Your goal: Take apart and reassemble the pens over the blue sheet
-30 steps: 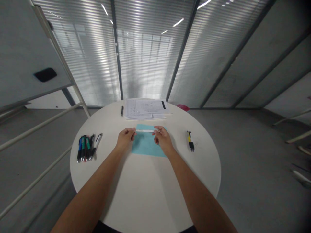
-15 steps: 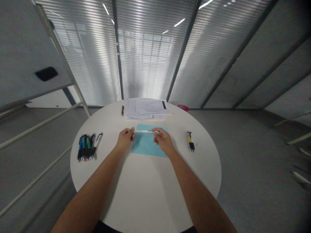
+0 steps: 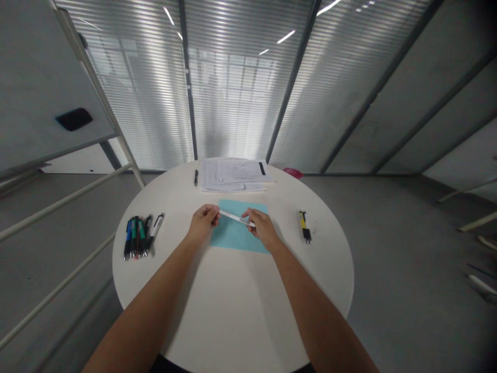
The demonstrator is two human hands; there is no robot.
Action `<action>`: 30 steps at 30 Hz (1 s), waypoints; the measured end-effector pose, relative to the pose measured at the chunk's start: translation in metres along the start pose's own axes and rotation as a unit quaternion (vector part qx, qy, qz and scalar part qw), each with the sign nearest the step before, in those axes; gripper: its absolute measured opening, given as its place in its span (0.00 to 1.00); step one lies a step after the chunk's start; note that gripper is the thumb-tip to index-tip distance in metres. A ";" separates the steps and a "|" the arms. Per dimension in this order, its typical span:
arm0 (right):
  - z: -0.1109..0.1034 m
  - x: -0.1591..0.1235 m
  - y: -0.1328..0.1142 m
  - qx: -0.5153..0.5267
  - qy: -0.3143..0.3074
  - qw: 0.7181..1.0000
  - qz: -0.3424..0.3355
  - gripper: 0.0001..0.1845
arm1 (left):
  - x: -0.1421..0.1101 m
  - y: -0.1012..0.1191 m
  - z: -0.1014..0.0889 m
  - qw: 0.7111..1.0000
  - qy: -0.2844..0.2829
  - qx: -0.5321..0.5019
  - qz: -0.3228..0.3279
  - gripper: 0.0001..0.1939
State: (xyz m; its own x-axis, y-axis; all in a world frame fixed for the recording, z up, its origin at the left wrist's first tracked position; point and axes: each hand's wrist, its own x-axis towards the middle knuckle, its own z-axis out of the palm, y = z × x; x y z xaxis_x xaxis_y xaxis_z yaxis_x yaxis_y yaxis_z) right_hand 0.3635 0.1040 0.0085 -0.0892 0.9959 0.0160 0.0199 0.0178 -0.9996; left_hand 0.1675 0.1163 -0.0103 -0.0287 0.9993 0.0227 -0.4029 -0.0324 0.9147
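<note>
Both my hands hold one white pen (image 3: pixel 234 217) above a light blue sheet (image 3: pixel 236 235) on the round white table (image 3: pixel 233 290). My left hand (image 3: pixel 202 224) pinches the pen's left end with closed fingers. My right hand (image 3: pixel 262 228) grips its right end, which sits lower, so the pen slants down to the right. The blue sheet lies flat under and between the hands.
A bunch of several coloured pens (image 3: pixel 140 235) lies at the table's left. Two pens, one yellow (image 3: pixel 304 226), lie at the right. A stack of printed papers (image 3: pixel 233 174) with a black pen (image 3: pixel 195 177) beside it sits at the far edge. A whiteboard frame (image 3: pixel 97 93) stands left.
The pen was level between my hands; now its right end has dropped as my right hand moved down and slightly towards me. The left hand has barely shifted.
</note>
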 end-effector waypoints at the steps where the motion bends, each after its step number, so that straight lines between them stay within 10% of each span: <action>1: 0.000 0.000 -0.001 0.009 -0.006 1.000 0.007 0.22 | 0.000 0.000 -0.001 1.000 0.003 -0.009 0.004 0.15; 30: -0.002 0.001 0.002 -0.014 -0.018 0.999 -0.032 0.18 | 0.002 0.001 -0.001 0.999 0.046 0.015 0.013 0.20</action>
State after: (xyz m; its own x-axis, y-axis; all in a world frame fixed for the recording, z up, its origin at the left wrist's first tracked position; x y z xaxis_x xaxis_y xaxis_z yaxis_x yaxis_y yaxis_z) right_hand 0.3656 0.1048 0.0064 -0.1274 0.9887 0.0792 0.0413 0.0851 -0.9955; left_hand 0.1659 0.1185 -0.0098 -0.1237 0.9923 0.0111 -0.3737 -0.0570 0.9258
